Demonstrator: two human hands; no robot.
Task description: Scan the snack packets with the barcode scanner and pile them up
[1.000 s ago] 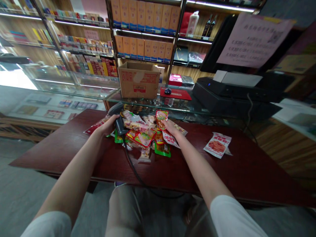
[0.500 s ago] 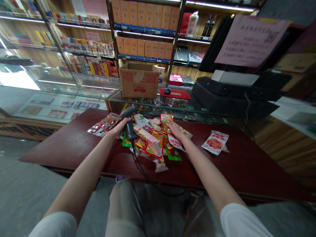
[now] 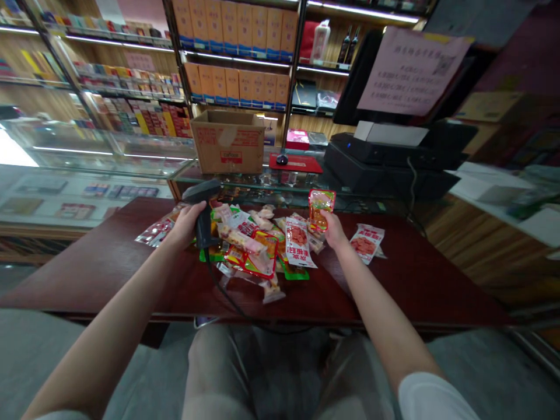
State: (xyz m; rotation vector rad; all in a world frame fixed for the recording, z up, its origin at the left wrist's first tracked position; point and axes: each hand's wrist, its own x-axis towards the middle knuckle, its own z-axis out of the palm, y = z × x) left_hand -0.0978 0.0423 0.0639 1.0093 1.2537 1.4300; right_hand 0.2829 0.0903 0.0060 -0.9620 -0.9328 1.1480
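Observation:
My left hand (image 3: pixel 187 224) is wrapped round the handle of a black barcode scanner (image 3: pixel 203 224), its head raised above the left end of a heap of snack packets. In my right hand (image 3: pixel 333 229) is a red-edged snack packet (image 3: pixel 321 207), pinched at its lower edge and lifted off the table. Several packets make up the heap, among them a white snack pouch (image 3: pixel 298 240) and a pink-and-clear wrapped bar (image 3: pixel 242 240). Apart to the right lies another white snack packet (image 3: pixel 366 242). A red and clear packet (image 3: pixel 155 232) lies partly behind my left hand.
The dark red table (image 3: pixel 394 291) has a glass counter behind it, bearing a cardboard box (image 3: pixel 230 143), a mouse (image 3: pixel 282 158) on a red mat and a black cash-register unit (image 3: pixel 376 163). The scanner cable (image 3: pixel 231 303) droops over the front edge. Stocked shelves stand behind.
My right hand has lifted the red-edged packet from the heap and carried it right. My left hand has raised the scanner and shifted left. The view has turned slightly right.

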